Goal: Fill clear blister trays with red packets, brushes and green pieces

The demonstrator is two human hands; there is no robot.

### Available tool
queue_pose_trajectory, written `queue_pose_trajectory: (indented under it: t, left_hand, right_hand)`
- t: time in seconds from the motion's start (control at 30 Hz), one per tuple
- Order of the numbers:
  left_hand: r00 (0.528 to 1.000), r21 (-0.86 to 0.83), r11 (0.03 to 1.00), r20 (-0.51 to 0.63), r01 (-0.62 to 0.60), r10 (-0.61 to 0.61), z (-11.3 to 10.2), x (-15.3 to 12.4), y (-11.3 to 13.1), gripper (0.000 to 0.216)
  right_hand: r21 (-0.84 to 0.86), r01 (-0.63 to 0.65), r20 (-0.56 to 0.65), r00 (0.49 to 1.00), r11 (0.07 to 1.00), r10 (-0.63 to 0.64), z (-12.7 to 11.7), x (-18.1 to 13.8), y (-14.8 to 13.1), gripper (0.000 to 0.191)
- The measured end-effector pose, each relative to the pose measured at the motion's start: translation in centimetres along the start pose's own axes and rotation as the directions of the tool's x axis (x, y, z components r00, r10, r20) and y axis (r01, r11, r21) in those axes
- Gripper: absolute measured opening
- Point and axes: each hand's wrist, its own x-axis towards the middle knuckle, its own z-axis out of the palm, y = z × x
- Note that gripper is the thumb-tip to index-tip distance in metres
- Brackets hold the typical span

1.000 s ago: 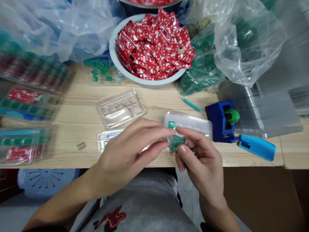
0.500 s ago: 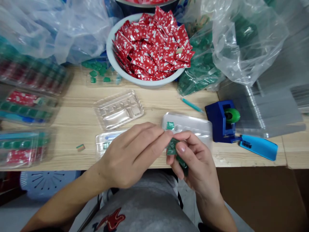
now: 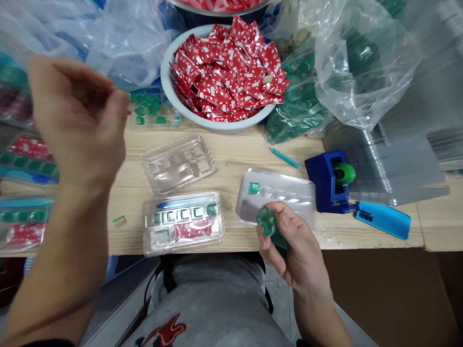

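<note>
My right hand (image 3: 294,246), by the table's front edge, has its fingers closed around shiny green pieces (image 3: 267,220); their kind is unclear. Just behind it lies a clear plastic tray (image 3: 246,212) with one green square (image 3: 253,188) at its upper left. My left hand (image 3: 81,113) is raised at the upper left, blurred, with curled fingers and the thumb close to the index finger. Whatever it may pinch is hidden. Between the hands rests a filled clear pack (image 3: 219,236) with a blue stick, a row of green squares and a red packet (image 3: 193,230).
A pale bowl (image 3: 217,126) of red packets stands at the back. A clear tray (image 3: 173,166), a teal stick (image 3: 285,158), a blue tape dispenser (image 3: 321,185) and a blue phone-like object (image 3: 383,219) lie about. Filled packs (image 3: 27,229) line the left; plastic bags (image 3: 365,72) sit behind.
My left hand has left the right hand and swung up to the left, uncovering the filled pack. My right hand still holds the green pieces, slightly right of before.
</note>
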Motion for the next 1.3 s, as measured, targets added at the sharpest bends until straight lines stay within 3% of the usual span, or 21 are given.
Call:
queue_pose_trajectory:
  t: [0.07,0.17,0.27,0.33,0.43,0.57,0.67,0.73,0.83,0.9,1.03,1.1,1.2,1.3]
  left_hand:
    - [0.999,0.039,0.999,0.034,0.009,-0.010,1.1,3.0,-1.4,0.014]
    - [0.983,0.174,0.973,0.086,0.148,-0.165,2.8,6.2,-2.4,0.030]
    - [0.964,0.232,0.942,0.049,0.243,-0.260,2.9,6.7,-2.3,0.035]
    - [0.971,0.185,0.959,0.072,0.213,-0.230,2.0,5.0,-1.3,0.037]
    - [0.979,-0.016,0.993,0.171,0.119,-0.114,0.6,-0.3,1.7,0.040]
    - [0.957,-0.278,0.958,0.291,0.071,0.014,0.0,-7.5,6.7,0.038]
    - [0.939,-0.452,0.888,0.333,0.082,0.083,-0.1,-9.5,8.5,0.028]
    - [0.901,-0.556,0.828,0.393,0.072,0.185,-0.3,-9.3,8.5,0.018]
    - [0.766,-0.652,0.758,0.486,-0.002,0.420,-0.7,-8.6,7.8,0.005]
    - [0.717,-0.676,0.736,0.497,-0.034,0.489,-0.7,-8.5,7.6,0.010]
    - [0.748,-0.700,0.713,0.493,0.037,0.444,-0.5,-9.2,7.8,0.011]
    - [0.777,-0.705,0.706,0.479,0.063,0.409,-0.2,-9.5,7.9,0.011]
    - [0.822,-0.689,0.721,0.449,0.070,0.350,0.2,-9.7,7.3,0.010]
    - [0.833,-0.666,0.736,0.472,0.120,0.290,0.6,-10.1,6.1,0.010]
  right_hand:
    - [0.029,-0.018,0.019,1.000,0.999,0.017,-0.1,0.1,-0.3,0.019]
    - [-0.031,0.000,0.032,0.999,1.000,0.001,0.1,0.0,-0.4,0.023]
    - [-0.235,0.154,-0.010,0.987,0.960,-0.161,0.4,-0.2,-0.2,0.024]
    - [-0.419,0.302,-0.035,0.937,0.856,-0.348,0.5,-0.4,0.0,0.021]
    - [-0.689,0.407,-0.008,0.824,0.600,-0.567,0.5,-0.7,0.3,0.026]
    - [-0.854,0.444,0.175,0.736,0.270,-0.654,0.4,-0.9,0.5,0.042]
    - [-0.865,0.486,0.289,0.687,0.126,-0.667,0.2,-0.8,0.4,0.051]
    - [-0.870,0.491,0.346,0.680,0.050,-0.646,0.2,-0.7,0.3,0.054]
    - [-0.870,0.490,0.409,0.666,-0.048,-0.624,0.2,-0.6,0.3,0.052]
    - [-0.874,0.484,0.405,0.659,-0.055,-0.633,0.3,-0.7,0.4,0.048]
    - [-0.908,0.403,0.241,0.725,0.113,-0.645,-0.5,-0.9,0.2,0.031]
    - [-0.936,0.309,0.120,0.733,0.171,-0.669,-1.8,-1.0,-0.7,0.026]
    - [-0.980,0.145,0.013,0.732,0.137,-0.681,-4.4,-1.0,-2.8,0.022]
    - [-0.996,0.094,0.081,0.800,-0.010,-0.595,-6.2,-0.7,-4.7,0.020]
